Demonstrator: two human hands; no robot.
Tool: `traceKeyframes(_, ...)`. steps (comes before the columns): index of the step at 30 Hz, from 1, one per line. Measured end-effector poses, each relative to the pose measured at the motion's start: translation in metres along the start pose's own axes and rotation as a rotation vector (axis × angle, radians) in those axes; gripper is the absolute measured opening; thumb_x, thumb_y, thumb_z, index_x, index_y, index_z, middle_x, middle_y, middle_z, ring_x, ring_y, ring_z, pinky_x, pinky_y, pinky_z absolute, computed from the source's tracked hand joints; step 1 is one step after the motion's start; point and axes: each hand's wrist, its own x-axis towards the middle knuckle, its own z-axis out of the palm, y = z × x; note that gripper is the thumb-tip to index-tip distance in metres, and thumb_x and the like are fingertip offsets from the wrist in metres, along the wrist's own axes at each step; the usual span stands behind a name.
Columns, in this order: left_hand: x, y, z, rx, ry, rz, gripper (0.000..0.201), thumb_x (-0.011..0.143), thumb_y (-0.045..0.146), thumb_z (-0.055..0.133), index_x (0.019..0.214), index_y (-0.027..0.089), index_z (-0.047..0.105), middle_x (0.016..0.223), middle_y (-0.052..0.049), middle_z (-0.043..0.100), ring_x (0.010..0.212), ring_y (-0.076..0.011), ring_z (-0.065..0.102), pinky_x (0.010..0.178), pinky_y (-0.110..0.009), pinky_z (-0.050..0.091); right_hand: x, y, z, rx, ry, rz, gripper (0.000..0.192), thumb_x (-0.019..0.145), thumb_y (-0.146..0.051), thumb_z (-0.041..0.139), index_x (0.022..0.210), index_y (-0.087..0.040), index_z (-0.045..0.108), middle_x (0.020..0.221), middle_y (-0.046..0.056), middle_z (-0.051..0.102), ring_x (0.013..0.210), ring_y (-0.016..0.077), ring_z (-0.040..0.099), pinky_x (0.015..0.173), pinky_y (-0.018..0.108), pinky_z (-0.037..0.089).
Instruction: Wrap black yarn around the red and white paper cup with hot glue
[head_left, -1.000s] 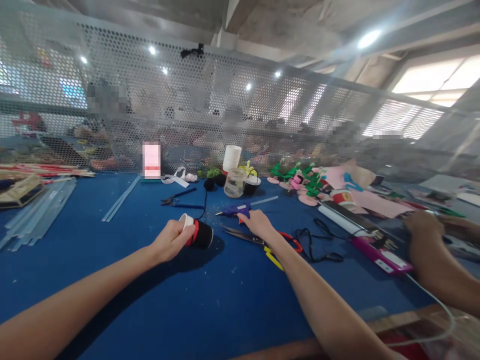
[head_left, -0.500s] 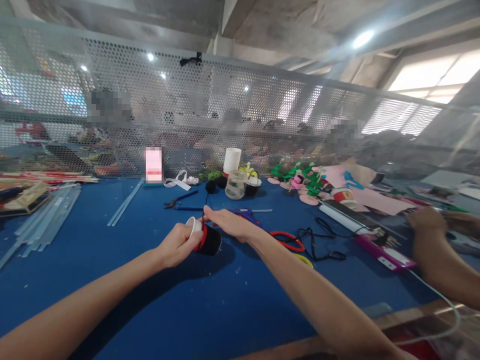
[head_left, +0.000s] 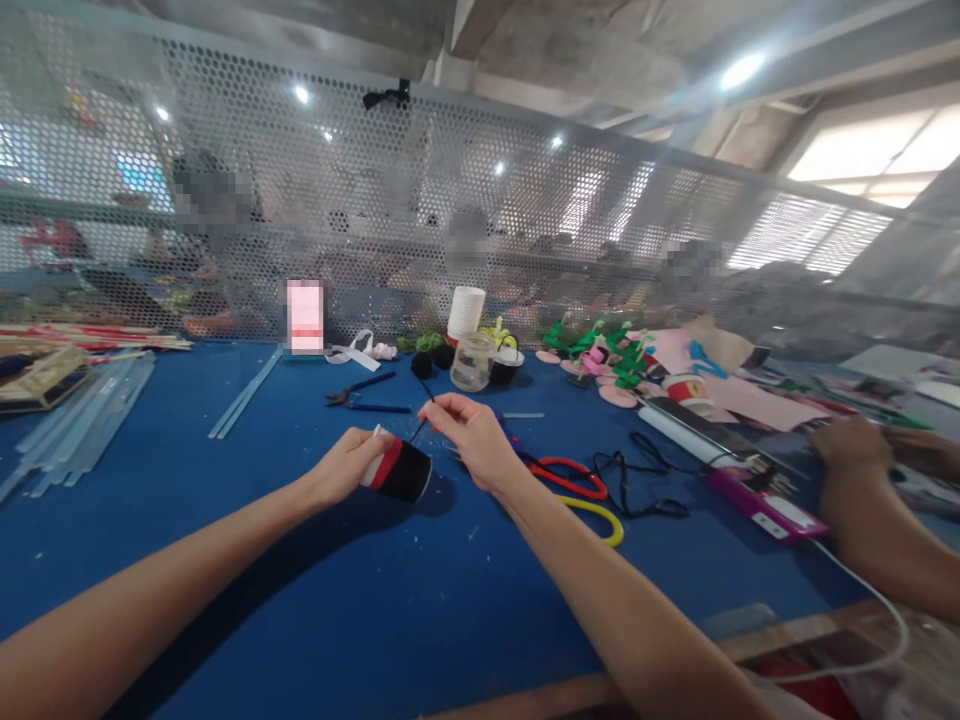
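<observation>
My left hand [head_left: 351, 466] grips a paper cup [head_left: 405, 470] by its white rim end; the cup lies tilted on its side above the table. Black yarn covers its lower part, with a red band showing beside the fingers. My right hand [head_left: 469, 435] pinches a strand of black yarn [head_left: 418, 428] between thumb and fingers, just right of the cup. The strand runs from the cup to the fingertips and seems to lead on toward a black yarn ball [head_left: 422, 364] behind.
Pliers [head_left: 360, 391] and scissors with red handles [head_left: 574, 478] lie near the hands. Behind stand a clear jar [head_left: 472, 362] and stacked white cups [head_left: 466, 312]. Glue sticks [head_left: 82, 420] lie left, a power strip [head_left: 769, 505] right. Another person's hand [head_left: 851, 450] is at far right.
My right hand has drawn away from the cup with fingers now pinched on the strand. The cup has turned in my left hand and moved slightly left.
</observation>
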Motion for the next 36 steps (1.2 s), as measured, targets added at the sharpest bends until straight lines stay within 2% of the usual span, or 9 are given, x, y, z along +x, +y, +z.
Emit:
traceKeyframes(5, 0.001, 0.002, 0.002, -0.052, 0.071, -0.094, 0.028, 0.065, 0.037, 0.04, 0.047, 0.016, 0.039, 0.039, 0.007, 0.031, 0.038, -0.006, 0.027, 0.039, -0.02, 0.019, -0.003, -0.005, -0.001, -0.165, -0.019, -0.089, 0.021, 0.073, -0.033, 0.047, 0.065, -0.015, 0.053, 0.059, -0.003, 0.049, 0.051, 0.0074, 0.04, 0.051, 0.02, 0.032)
traceKeyframes(9, -0.002, 0.005, 0.004, -0.042, 0.043, -0.092, 0.029, 0.066, 0.038, 0.04, 0.046, 0.016, 0.037, 0.039, 0.007, 0.031, 0.038, -0.006, 0.026, 0.039, -0.02, 0.02, 0.0, 0.002, -0.002, -0.258, 0.013, -0.097, 0.023, 0.073, -0.035, 0.046, 0.064, -0.015, 0.052, 0.056, -0.003, 0.048, 0.05, 0.0076, 0.039, 0.048, 0.02, 0.032)
traceKeyframes(14, -0.008, 0.007, 0.007, 0.002, -0.022, -0.013, 0.036, 0.068, 0.042, 0.038, 0.044, 0.016, 0.034, 0.04, 0.006, 0.03, 0.039, -0.0055, 0.024, 0.04, -0.02, 0.018, 0.003, 0.01, -0.003, -0.292, -0.003, -0.08, 0.023, 0.073, -0.034, 0.045, 0.064, -0.015, 0.052, 0.055, -0.003, 0.047, 0.049, 0.0076, 0.038, 0.048, 0.019, 0.032)
traceKeyframes(19, -0.011, 0.005, 0.007, 0.039, -0.068, 0.057, 0.037, 0.07, 0.043, 0.035, 0.043, 0.017, 0.03, 0.042, 0.006, 0.026, 0.04, -0.0053, 0.02, 0.04, -0.02, 0.016, 0.002, 0.006, -0.001, -0.311, -0.038, -0.081, 0.021, 0.074, -0.031, 0.044, 0.064, -0.014, 0.052, 0.058, -0.001, 0.051, 0.052, 0.0085, 0.042, 0.052, 0.02, 0.034)
traceKeyframes(27, -0.014, 0.005, 0.005, 0.126, -0.071, 0.194, 0.037, 0.073, 0.039, 0.031, 0.043, 0.018, 0.029, 0.042, 0.006, 0.024, 0.04, -0.0056, 0.019, 0.039, -0.021, 0.015, 0.0, 0.004, 0.002, -0.277, -0.086, -0.053, 0.018, 0.073, -0.027, 0.047, 0.064, -0.013, 0.054, 0.062, 0.0, 0.056, 0.06, 0.0095, 0.049, 0.059, 0.021, 0.037)
traceKeyframes(36, -0.012, -0.001, 0.001, 0.242, -0.091, 0.462, 0.038, 0.079, 0.033, 0.027, 0.045, 0.018, 0.024, 0.044, 0.005, 0.025, 0.041, -0.0055, 0.021, 0.04, -0.021, 0.019, -0.002, 0.005, 0.006, -0.293, -0.164, 0.024, 0.018, 0.072, -0.026, 0.048, 0.06, -0.013, 0.052, 0.058, -0.001, 0.052, 0.056, 0.0086, 0.045, 0.054, 0.02, 0.034)
